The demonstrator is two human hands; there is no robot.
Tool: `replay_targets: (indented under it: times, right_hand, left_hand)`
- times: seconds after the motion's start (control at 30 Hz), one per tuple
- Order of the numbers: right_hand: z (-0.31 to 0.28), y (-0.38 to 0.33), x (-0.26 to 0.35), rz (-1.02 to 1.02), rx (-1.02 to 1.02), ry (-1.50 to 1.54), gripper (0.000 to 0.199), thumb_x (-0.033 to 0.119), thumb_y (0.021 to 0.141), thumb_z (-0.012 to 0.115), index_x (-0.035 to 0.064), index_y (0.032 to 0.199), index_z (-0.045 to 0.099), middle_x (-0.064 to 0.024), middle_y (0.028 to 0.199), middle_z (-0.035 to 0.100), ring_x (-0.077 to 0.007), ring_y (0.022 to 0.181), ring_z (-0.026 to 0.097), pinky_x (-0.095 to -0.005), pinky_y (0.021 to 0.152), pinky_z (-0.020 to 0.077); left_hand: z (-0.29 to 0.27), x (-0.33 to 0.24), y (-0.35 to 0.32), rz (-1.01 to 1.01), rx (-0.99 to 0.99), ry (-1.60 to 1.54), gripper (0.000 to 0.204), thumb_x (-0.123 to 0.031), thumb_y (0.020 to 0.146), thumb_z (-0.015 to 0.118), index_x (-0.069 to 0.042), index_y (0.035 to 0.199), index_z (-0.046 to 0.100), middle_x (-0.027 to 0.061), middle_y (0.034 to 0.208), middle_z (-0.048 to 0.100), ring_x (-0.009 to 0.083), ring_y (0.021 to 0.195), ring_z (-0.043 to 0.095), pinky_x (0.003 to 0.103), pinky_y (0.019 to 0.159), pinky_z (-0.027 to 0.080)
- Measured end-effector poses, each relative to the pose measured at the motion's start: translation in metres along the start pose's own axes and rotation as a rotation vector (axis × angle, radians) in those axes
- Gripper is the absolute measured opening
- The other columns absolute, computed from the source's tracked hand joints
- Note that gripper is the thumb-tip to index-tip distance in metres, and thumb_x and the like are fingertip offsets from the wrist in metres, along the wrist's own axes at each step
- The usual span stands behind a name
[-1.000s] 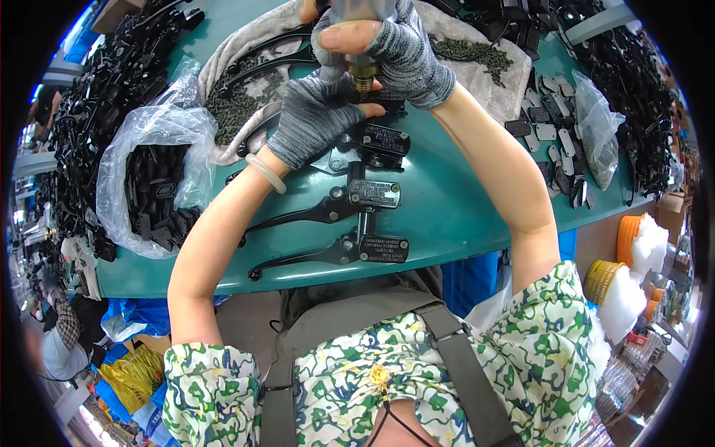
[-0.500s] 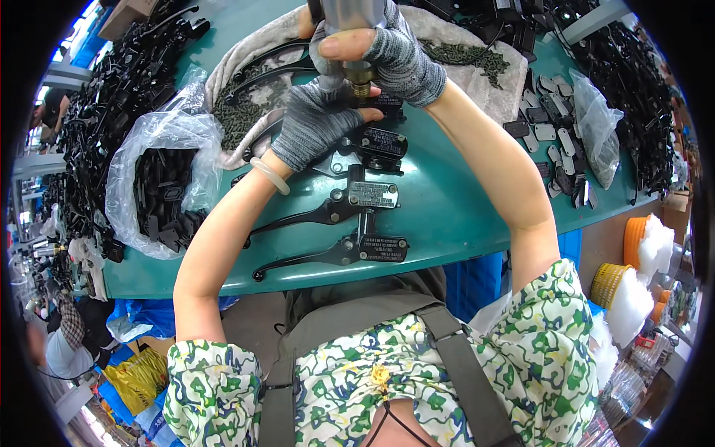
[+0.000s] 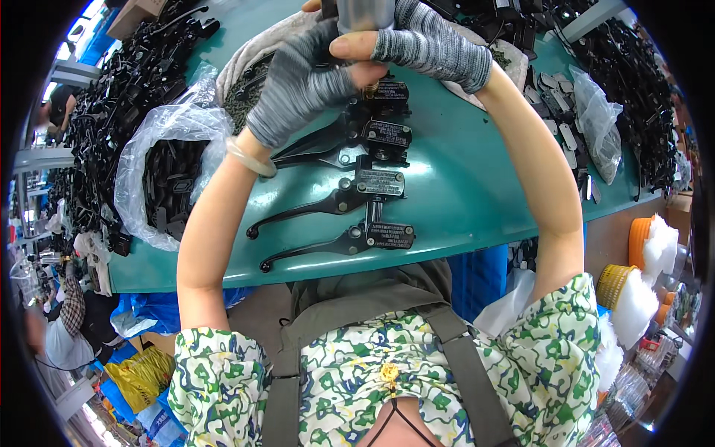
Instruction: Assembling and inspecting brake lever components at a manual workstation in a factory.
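My right hand [image 3: 432, 45], in a grey fingerless glove, is closed around a silver cylindrical power screwdriver [image 3: 363, 16] at the top edge. My left hand [image 3: 302, 86], gloved alike and blurred, has its thumb across the screwdriver's lower end; its other fingers are smeared and partly hidden. Just below the thumb, the brass-coloured tip meets the farthest visible black reservoir [image 3: 391, 91]. Several black brake lever assemblies lie in a column toward me, levers pointing left. The nearest assembly [image 3: 391, 236] lies by the table's front edge, with another assembly [image 3: 381, 183] just beyond it.
A clear plastic bag [image 3: 134, 167] of black parts stands open on the green table [image 3: 447, 216], left of my forearm. Small screws lie on a pale cloth [image 3: 232, 63] behind my hands. Flat covers [image 3: 570, 141] and another plastic bag [image 3: 598, 130] lie right; black parts heap both sides.
My left hand has shifted up and slightly left, blurring, with its thumb now across the screwdriver's lower end. My right hand has moved right within the picture. The whole view has shifted slightly.
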State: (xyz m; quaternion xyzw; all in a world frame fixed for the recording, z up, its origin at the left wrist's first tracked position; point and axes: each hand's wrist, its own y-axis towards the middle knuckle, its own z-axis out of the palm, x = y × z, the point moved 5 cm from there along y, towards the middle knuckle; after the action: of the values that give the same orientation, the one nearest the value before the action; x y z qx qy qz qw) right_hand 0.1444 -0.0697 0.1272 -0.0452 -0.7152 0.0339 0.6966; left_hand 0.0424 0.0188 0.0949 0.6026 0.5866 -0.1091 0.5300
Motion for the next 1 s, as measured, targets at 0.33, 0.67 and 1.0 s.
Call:
replay_targets:
  times: [0.33,0.67,1.0]
  right_hand:
    - [-0.021,-0.035,0.037,-0.474,-0.365,-0.541,0.032,0.03,0.087,0.072,0.0019,0.1,0.066,-0.0013,0.08,0.064,-0.0098,0.069,0.058,-0.0256,0.062,0.0486]
    - [-0.021,-0.046,0.079,-0.112,-0.323,-0.841,0.036,0.039,0.09,0.065,0.0034,0.085,0.067,-0.0035,0.065,0.058,-0.0106,0.062,0.054,-0.0289,0.059,0.0473]
    - [-0.009,-0.012,0.036,-0.722,-0.36,-0.687,0.038,0.032,0.087,0.07,0.003,0.11,0.06,-0.001,0.083,0.062,-0.0098,0.075,0.058,-0.0256,0.066,0.0484]
  left_hand:
    - [0.005,0.006,0.005,-0.239,0.068,0.035,0.046,-0.044,0.076,0.08,-0.004,0.095,0.068,0.0053,0.076,0.068,0.0122,0.068,0.063,0.029,0.066,0.051]
    - [0.006,-0.008,0.01,-0.264,0.1,0.131,0.052,-0.05,0.074,0.079,-0.004,0.097,0.07,0.0074,0.077,0.07,0.0121,0.073,0.065,0.029,0.069,0.052]
    - [0.012,-0.001,-0.007,-0.175,0.12,0.145,0.042,-0.03,0.075,0.082,-0.003,0.103,0.067,0.01,0.085,0.071,0.0156,0.078,0.067,0.031,0.074,0.053]
